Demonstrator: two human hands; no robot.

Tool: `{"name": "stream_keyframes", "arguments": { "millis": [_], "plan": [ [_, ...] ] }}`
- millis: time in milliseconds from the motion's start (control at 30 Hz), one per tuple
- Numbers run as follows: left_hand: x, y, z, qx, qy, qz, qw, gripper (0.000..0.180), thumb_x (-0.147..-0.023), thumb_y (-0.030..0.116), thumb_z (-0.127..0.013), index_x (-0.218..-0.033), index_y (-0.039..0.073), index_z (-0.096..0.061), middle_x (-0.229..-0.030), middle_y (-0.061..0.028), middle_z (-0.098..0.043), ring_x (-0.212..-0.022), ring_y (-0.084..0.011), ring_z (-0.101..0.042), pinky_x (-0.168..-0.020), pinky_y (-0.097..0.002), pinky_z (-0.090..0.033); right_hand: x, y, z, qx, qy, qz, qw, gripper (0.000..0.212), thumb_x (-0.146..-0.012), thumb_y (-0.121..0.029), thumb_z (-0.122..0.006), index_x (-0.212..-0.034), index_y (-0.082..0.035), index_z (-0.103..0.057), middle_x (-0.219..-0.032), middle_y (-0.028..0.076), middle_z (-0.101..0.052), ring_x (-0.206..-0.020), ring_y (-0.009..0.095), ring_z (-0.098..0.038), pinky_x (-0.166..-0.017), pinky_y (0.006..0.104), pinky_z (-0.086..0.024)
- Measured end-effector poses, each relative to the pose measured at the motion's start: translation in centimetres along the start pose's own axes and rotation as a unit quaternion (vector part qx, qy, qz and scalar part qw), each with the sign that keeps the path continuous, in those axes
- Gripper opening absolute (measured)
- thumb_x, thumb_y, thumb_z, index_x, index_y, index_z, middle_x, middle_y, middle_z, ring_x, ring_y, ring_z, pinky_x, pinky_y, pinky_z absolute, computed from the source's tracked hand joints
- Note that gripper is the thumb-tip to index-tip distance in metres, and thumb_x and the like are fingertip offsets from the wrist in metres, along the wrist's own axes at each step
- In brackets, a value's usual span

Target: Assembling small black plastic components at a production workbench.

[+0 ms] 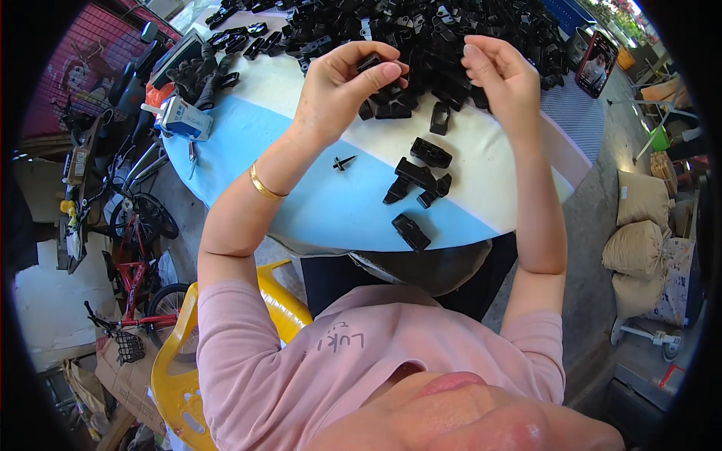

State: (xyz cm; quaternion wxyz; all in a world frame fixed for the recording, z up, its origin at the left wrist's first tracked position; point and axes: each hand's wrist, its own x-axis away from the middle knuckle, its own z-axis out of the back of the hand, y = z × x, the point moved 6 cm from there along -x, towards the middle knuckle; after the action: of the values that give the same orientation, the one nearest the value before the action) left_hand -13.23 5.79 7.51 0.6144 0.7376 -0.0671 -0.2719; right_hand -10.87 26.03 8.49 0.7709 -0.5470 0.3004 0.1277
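Over the near edge of a large heap of small black plastic parts, my left hand is closed round one black plastic part. Its fingers cover most of that piece. My right hand is raised to the right, apart from the left, with thumb and fingertips drawn together. Whatever they may pinch does not show. Between my forearms lie several loose parts: a hollow black piece, a blocky black piece, a small cluster, another block, and a thin pointed black piece.
A blue and white striped cloth covers the table. On its left stand a blue and white carton and dark gloves. A phone stands upright at the right edge. Beside me is a yellow chair; sacks sit right.
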Motion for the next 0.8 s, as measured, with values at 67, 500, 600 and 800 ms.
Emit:
{"name": "stream_keyframes", "arguments": {
  "millis": [67, 500, 600, 800],
  "plan": [
    [0.3, 0.2, -1.0, -0.077, -0.074, -0.038, 0.994, 0.024, -0.083, 0.005, -0.063, -0.105, -0.002, -0.059, -0.088, -0.0055, -0.065, -0.077, -0.0106, -0.061, -0.074, -0.0233, -0.05, -0.3, 1.3, -0.2, 0.084, -0.133, -0.095, 0.983, 0.02, -0.086, -0.02, -0.062, -0.097, -0.003, -0.064, -0.07, 0.0, -0.061, -0.063, 0.004, -0.052, -0.054, 0.0198, -0.043],
    [2.8, 1.1, -4.3, -0.432, -0.243, -0.211, 0.842, 0.033, -0.084, 0.029, -0.062, -0.101, 0.001, -0.06, -0.089, -0.0127, -0.062, -0.08, -0.0288, -0.056, -0.072, -0.0351, -0.047, 3.3, 0.2, -3.8, 0.345, -0.277, -0.008, 0.897, 0.029, -0.074, -0.022, -0.067, -0.092, -0.002, -0.057, -0.066, 0.013, -0.061, -0.061, 0.026, -0.06, -0.058, 0.0337, -0.047],
    [1.2, -1.4, -1.7, -0.521, -0.132, -0.156, 0.829, 0.023, -0.076, 0.017, -0.069, -0.093, 0.002, -0.064, -0.088, -0.011, -0.057, -0.078, -0.0297, -0.054, -0.073, -0.0358, -0.046, 2.7, 0.2, -3.4, 0.31, -0.278, -0.064, 0.907, 0.024, -0.075, -0.015, -0.065, -0.092, -0.001, -0.057, -0.07, 0.013, -0.062, -0.061, 0.022, -0.06, -0.059, 0.0314, -0.047],
    [0.9, -1.9, -1.7, -0.514, -0.095, -0.153, 0.838, 0.023, -0.074, 0.013, -0.071, -0.094, 0.003, -0.065, -0.086, -0.0096, -0.055, -0.076, -0.0245, -0.056, -0.07, -0.0309, -0.048, 2.1, 0.3, -3.5, 0.121, -0.25, -0.099, 0.956, 0.02, -0.083, -0.008, -0.06, -0.102, -0.001, -0.058, -0.083, 0.006, -0.065, -0.07, 0.01, -0.06, -0.062, 0.0235, -0.048]
  ]
}}
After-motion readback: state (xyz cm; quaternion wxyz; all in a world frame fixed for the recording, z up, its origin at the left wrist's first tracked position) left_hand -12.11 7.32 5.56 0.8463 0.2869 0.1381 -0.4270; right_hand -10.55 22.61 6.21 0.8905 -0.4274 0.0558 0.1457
